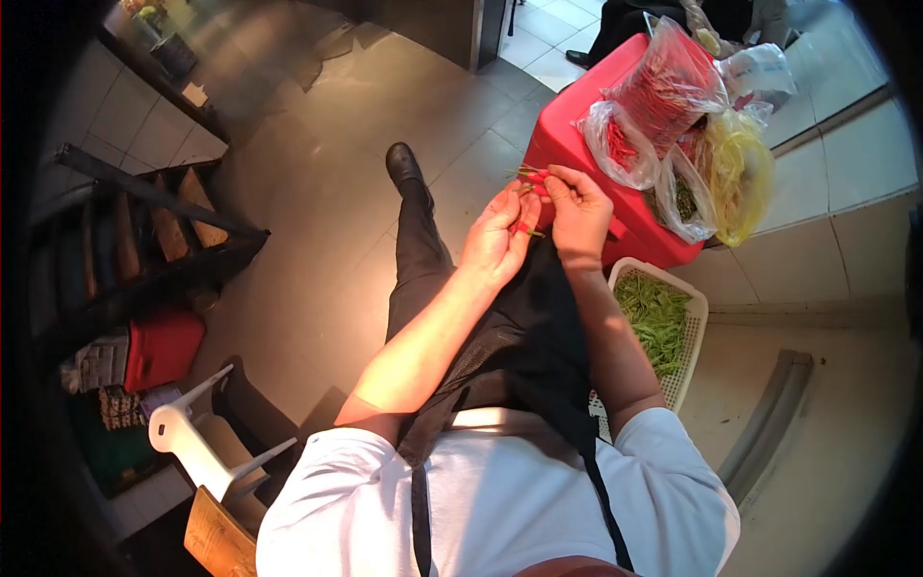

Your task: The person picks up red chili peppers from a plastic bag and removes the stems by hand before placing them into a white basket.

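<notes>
A few slim red chillies (536, 177), green-stemmed; together between left hand (494, 237) and right hand (581, 215)

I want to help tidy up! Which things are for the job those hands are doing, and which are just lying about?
Seem part of the job:
red peppers in the left hand and right hand
bags of red peppers
red box under the bags

Probably just lying about:
white plastic chair
wooden board
basket of green leaves, untouched
</notes>
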`<state>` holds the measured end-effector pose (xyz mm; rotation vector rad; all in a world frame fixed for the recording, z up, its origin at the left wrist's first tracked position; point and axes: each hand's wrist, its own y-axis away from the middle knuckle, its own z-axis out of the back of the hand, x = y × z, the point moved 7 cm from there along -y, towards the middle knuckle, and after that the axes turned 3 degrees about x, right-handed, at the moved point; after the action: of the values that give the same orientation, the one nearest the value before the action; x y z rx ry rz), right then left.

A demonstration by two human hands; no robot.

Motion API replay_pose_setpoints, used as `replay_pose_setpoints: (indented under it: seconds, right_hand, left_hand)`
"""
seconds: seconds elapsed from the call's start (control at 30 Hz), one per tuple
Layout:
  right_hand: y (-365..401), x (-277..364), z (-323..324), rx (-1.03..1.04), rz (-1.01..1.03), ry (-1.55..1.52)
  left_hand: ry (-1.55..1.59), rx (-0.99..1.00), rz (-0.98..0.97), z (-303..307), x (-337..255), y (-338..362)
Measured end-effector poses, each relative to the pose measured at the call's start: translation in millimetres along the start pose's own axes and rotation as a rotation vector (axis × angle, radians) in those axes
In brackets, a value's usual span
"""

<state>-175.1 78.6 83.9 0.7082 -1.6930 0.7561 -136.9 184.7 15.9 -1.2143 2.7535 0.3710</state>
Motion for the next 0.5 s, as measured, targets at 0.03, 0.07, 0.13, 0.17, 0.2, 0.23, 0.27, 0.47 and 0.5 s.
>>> replay_pose_setpoints:
  seconds: [0.03,0.07,0.13,0.17,0.2,0.23,0.27,0.47,0.5]
  right_hand:
    - [-0.3,-2.4,-0.4,-0.029,0.104,0.074]
    - [-0.1,-5.1,0.2,-0.059,0.209,0.148]
    - [2.8,3.6,-2.2,-0.108,0.321,0.282]
    - [4.1,8.4,-4.6,-0.096,0.363,0.35]
    - [6.0,15.0,-8.3,-0.086,0.402,0.419]
    - [9.0,19.9,-11.1,-0.075,0.438,0.49]
    - [10.6,22.0,-13.3,-0.069,0.438,0.498]
    - [17.1,17.3,-30.9,0.072,0.487,0.666]
    - [17.9,17.4,-32.7,0.073,0.53,0.703]
  left_hand:
    - [0.03,-0.039,-0.062,0.1,-0.4,-2.0]
    - [0.02,-0.022,-0.091,-2.8,-2.1,-4.1]
    - [0.0,-0.039,-0.092,-1.7,-4.6,-7.7]
    - [-0.011,-0.046,-0.09,-1.5,-5.7,-10.2]
    - [-0.013,-0.032,-0.092,-3.8,-7.8,-12.4]
    - [-0.014,-0.02,-0.093,-5.2,-8.8,-13.7]
    - [-0.015,-0.006,-0.095,-7.1,-9.4,-15.0]
    - [-0.068,-0.017,-0.07,-12.7,-11.9,-17.1]
    - [-0.082,-0.027,-0.064,-11.7,-12.9,-17.2]
